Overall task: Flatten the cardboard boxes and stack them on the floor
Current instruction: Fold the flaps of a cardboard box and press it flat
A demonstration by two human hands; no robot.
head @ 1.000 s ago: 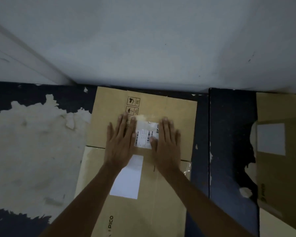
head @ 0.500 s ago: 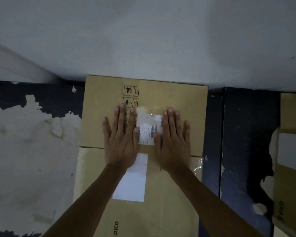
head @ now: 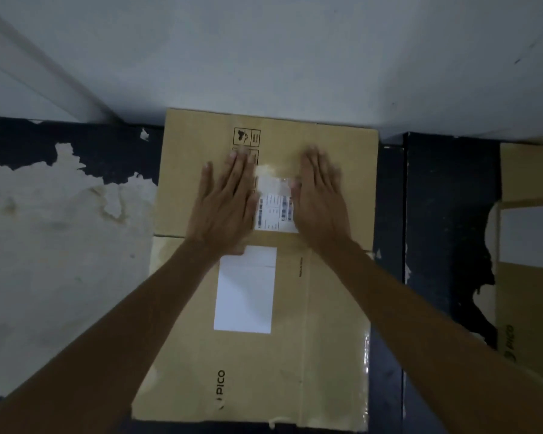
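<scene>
A flattened brown cardboard box (head: 336, 308) printed "PICO" lies on the dark floor, its far edge against the wall. It carries a white label, a shipping sticker and clear tape. My left hand (head: 224, 205) lies palm down on the upper panel, left of the sticker. My right hand (head: 322, 202) lies palm down to the sticker's right, slightly blurred. Both hands are flat with fingers extended, holding nothing. A second brown "PICO" cardboard box (head: 530, 277) lies at the right edge, partly out of frame.
The pale wall (head: 264, 57) runs across the top. The dark floor (head: 445, 198) has a large worn pale patch (head: 60, 245) at the left. A seam in the floor (head: 404, 277) runs between the two boxes.
Both hands have slid a little farther up the box toward the wall and moved slightly apart. The view has drawn closer to the box.
</scene>
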